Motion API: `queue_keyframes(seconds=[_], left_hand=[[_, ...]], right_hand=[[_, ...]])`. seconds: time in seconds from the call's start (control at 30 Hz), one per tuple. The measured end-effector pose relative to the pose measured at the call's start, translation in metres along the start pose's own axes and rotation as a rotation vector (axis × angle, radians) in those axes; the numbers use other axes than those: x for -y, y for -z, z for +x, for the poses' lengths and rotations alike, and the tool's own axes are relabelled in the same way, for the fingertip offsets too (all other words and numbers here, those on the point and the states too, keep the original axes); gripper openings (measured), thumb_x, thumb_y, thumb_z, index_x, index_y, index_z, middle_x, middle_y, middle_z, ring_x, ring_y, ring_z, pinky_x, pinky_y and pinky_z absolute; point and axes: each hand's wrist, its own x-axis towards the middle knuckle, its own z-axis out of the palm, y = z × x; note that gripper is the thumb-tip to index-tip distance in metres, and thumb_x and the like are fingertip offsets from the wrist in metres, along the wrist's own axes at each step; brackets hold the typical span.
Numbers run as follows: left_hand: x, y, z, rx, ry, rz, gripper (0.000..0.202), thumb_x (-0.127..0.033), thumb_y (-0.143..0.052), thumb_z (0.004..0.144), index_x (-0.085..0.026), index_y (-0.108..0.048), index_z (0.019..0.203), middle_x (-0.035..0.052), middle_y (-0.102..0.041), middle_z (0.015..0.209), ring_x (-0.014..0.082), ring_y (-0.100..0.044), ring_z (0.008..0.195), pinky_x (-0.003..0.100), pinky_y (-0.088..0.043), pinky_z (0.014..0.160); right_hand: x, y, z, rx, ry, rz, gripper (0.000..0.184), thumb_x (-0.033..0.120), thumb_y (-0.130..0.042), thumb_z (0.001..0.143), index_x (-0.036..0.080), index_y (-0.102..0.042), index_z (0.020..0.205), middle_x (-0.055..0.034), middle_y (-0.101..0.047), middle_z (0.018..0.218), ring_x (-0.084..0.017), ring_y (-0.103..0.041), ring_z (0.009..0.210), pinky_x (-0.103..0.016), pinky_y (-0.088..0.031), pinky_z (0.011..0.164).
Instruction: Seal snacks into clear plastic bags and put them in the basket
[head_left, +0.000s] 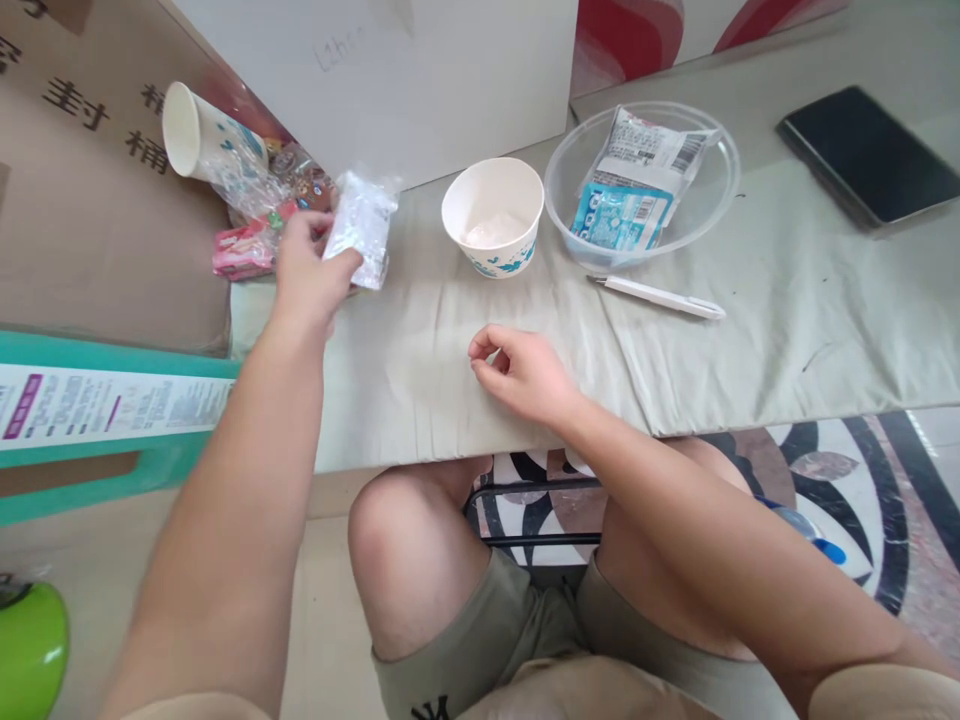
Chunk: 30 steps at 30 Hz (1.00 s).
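Observation:
At the left of the cloth-covered surface, my left hand (311,265) is closed on a shiny white-silver packet (367,222), its thumb lying across the front. What is inside the packet I cannot make out. My right hand (529,372) rests over the cloth near the front edge, fingers curled in and thumb close to the index finger, with nothing visible between them. Beyond it stands a white paper bowl (491,215) with blue leaf prints and some pale powdery stuff at the bottom.
A clear plastic bowl (731,185) holds a white packet (645,155) and a blue packet (622,217). Before it lies a white utility knife (660,297). A phone (874,155) lies at right. Wrapped snacks (247,245), a tilted paper cup (187,135) and cardboard boxes (112,220) crowd the left.

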Motion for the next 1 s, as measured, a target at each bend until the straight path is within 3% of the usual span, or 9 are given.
queue_keyframes(seconds=[0.13,0.23,0.33,0.4,0.47,0.53,0.67,0.87,1.0], left_hand=[[0.018,0.006,-0.082,0.033,0.093,-0.309,0.061,-0.055,-0.083,0.066,-0.038,-0.056,0.119,0.0021,-0.074,0.11,0.0295,-0.069,0.106,0.042,-0.059,0.078],[0.022,-0.012,-0.137,0.016,0.232,-0.664,0.056,-0.049,-0.087,0.061,-0.039,-0.057,0.107,-0.0033,-0.072,0.107,0.0218,-0.068,0.092,0.033,-0.056,0.069],[0.015,-0.044,-0.162,0.25,0.291,-0.764,0.065,-0.047,-0.092,0.061,-0.038,-0.054,0.112,-0.002,-0.067,0.102,0.015,-0.062,0.076,0.025,-0.052,0.059],[0.009,-0.061,-0.164,0.343,0.193,-0.766,0.066,-0.056,-0.087,0.069,-0.038,-0.049,0.12,0.0009,-0.064,0.111,0.0136,-0.061,0.076,0.022,-0.049,0.056],[0.002,-0.072,-0.16,0.43,0.001,-0.732,0.084,-0.063,-0.088,0.064,-0.038,-0.044,0.131,0.0062,-0.058,0.13,0.0195,-0.065,0.097,0.025,-0.055,0.066],[-0.004,-0.078,-0.155,0.495,-0.172,-0.607,0.101,-0.061,-0.092,0.058,-0.038,-0.039,0.14,0.0105,-0.048,0.147,0.0293,-0.06,0.124,0.033,-0.059,0.083],[-0.007,-0.09,-0.142,0.42,-0.289,-0.39,0.099,-0.052,-0.09,0.067,-0.041,-0.033,0.147,0.0109,-0.039,0.155,0.0351,-0.049,0.142,0.043,-0.059,0.095],[0.01,-0.111,-0.126,0.424,-0.373,-0.509,0.109,-0.064,-0.089,0.064,-0.047,-0.028,0.152,0.0104,-0.041,0.155,0.0318,-0.057,0.133,0.043,-0.061,0.092],[0.008,-0.115,-0.123,0.413,-0.272,-0.545,0.087,-0.062,-0.08,0.077,-0.049,-0.035,0.15,0.0077,-0.046,0.152,0.0165,-0.069,0.091,0.03,-0.06,0.068]], right_hand=[[-0.003,-0.001,-0.001,-0.016,-0.006,0.138,0.019,0.03,-0.059,0.084,0.021,-0.06,0.102,-0.0054,-0.073,0.106,-0.014,-0.065,0.074,-0.033,-0.052,0.078],[-0.006,-0.005,-0.001,-0.05,-0.012,0.355,0.048,0.04,-0.07,0.08,0.023,-0.056,0.123,-0.0115,-0.065,0.137,-0.021,-0.069,0.107,-0.035,-0.057,0.089],[-0.01,-0.003,-0.001,-0.103,0.024,0.476,0.059,0.04,-0.073,0.08,0.025,-0.054,0.133,-0.0108,-0.062,0.144,-0.023,-0.064,0.123,-0.037,-0.055,0.1],[-0.012,0.003,-0.002,-0.151,0.033,0.446,0.047,0.037,-0.068,0.083,0.023,-0.059,0.127,-0.0084,-0.068,0.132,-0.022,-0.066,0.117,-0.038,-0.053,0.102],[-0.016,0.011,-0.004,-0.199,0.006,0.405,0.036,0.035,-0.064,0.086,0.023,-0.064,0.12,-0.0059,-0.072,0.12,-0.02,-0.067,0.107,-0.037,-0.054,0.097],[-0.02,0.02,-0.008,-0.231,-0.017,0.392,0.033,0.036,-0.063,0.087,0.023,-0.066,0.118,-0.0047,-0.073,0.111,-0.019,-0.067,0.096,-0.035,-0.055,0.088],[-0.028,0.033,-0.015,-0.289,0.021,0.295,0.021,0.03,-0.066,0.084,0.024,-0.073,0.103,-0.0058,-0.071,0.116,-0.021,-0.066,0.102,-0.037,-0.054,0.092],[-0.03,0.038,-0.018,-0.272,0.111,0.23,0.013,0.027,-0.066,0.083,0.025,-0.074,0.092,-0.0061,-0.067,0.117,-0.023,-0.063,0.118,-0.043,-0.048,0.108],[-0.029,0.036,-0.017,-0.222,0.092,0.123,0.015,0.027,-0.064,0.084,0.026,-0.075,0.094,-0.0078,-0.063,0.123,-0.025,-0.06,0.124,-0.046,-0.046,0.112]])
